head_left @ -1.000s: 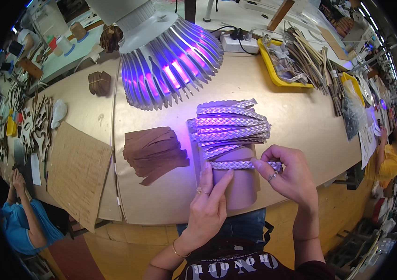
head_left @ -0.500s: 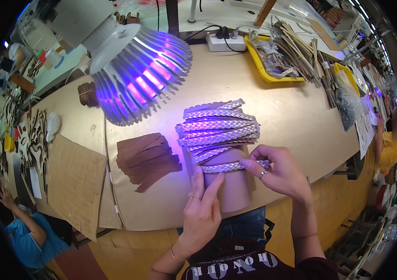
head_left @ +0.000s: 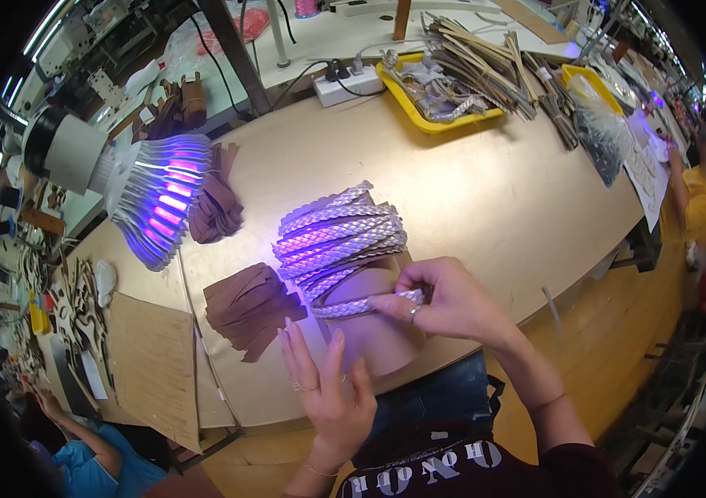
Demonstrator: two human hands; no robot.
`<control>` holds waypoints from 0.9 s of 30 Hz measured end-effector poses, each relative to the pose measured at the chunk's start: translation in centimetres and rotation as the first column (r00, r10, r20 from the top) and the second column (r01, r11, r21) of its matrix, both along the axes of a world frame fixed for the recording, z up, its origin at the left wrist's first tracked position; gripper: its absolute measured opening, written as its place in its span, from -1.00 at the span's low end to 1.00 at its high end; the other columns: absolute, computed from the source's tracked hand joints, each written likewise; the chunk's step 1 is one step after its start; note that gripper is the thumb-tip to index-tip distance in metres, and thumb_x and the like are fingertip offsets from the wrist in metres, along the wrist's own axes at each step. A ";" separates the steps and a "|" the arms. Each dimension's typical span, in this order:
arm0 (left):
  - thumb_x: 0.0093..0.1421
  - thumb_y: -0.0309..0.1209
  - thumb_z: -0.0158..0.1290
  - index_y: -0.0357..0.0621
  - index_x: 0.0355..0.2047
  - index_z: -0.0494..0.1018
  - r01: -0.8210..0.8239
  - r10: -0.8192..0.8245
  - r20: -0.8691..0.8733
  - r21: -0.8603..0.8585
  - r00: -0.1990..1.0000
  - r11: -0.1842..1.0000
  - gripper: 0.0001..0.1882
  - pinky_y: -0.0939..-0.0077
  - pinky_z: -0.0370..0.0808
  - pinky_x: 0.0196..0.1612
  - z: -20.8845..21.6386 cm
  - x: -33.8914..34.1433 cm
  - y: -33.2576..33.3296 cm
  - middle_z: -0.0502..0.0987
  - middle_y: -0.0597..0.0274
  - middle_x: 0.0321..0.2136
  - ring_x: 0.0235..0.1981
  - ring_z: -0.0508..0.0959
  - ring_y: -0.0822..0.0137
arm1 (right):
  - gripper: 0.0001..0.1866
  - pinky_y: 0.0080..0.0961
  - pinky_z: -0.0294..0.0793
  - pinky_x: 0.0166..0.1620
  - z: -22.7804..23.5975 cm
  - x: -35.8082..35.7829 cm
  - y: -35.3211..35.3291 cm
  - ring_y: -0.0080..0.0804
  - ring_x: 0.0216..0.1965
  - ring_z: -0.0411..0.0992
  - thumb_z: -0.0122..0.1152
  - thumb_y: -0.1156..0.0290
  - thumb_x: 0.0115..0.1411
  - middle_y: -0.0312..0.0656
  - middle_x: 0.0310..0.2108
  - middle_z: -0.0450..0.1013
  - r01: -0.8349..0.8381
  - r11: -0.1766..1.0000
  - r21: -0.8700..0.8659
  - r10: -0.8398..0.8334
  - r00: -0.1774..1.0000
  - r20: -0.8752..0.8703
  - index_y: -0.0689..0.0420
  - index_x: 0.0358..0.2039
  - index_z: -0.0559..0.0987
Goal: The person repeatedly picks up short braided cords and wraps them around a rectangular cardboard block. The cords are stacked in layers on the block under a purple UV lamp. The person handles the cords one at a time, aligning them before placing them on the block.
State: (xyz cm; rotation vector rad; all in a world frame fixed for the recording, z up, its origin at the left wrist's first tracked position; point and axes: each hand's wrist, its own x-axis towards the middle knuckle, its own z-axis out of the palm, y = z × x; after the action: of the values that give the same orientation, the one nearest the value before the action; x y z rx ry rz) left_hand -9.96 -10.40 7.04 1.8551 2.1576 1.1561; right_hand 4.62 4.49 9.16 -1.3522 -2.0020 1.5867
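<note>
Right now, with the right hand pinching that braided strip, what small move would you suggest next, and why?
Probably lower the left hand onto the strip's free end. The right hand pinches one end of the braided strip lying across the brown leather piece, while the left hand hovers open just short of it, so that end looks unsecured.

A finned lamp (head_left: 149, 195) at the left throws violet light across the table (head_left: 486, 191), tinting the braided strips (head_left: 340, 236) purple and washing the middle in a soft glow, while the rest is lit evenly and fairly brightly from above. Shadows are faint, with only a soft one under the right hand (head_left: 444, 299). The fisheye bends the table's edges and leaves a black rim all round; a person (head_left: 697, 195) at the far right is blurred.
</note>
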 end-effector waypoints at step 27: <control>0.26 -0.08 0.07 -0.24 0.17 0.34 0.164 -0.200 -0.086 -0.308 0.976 0.937 -0.40 -0.04 0.35 0.16 1.4 1.2 1.3 0.12 -0.48 0.24 0.20 0.28 -0.37 | -0.83 -0.72 0.23 -0.49 -2.1 2.4 -1.4 -0.79 -0.54 0.23 0.24 0.40 0.24 -0.43 -0.55 0.38 0.104 0.973 -0.208 -0.181 0.900 -0.396 0.27 -0.35 0.54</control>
State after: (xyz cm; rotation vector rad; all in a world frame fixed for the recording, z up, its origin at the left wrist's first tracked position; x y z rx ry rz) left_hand -8.75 -9.12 8.46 1.9710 2.0244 0.6578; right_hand 6.99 3.05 7.02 -1.0741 -1.5045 1.8377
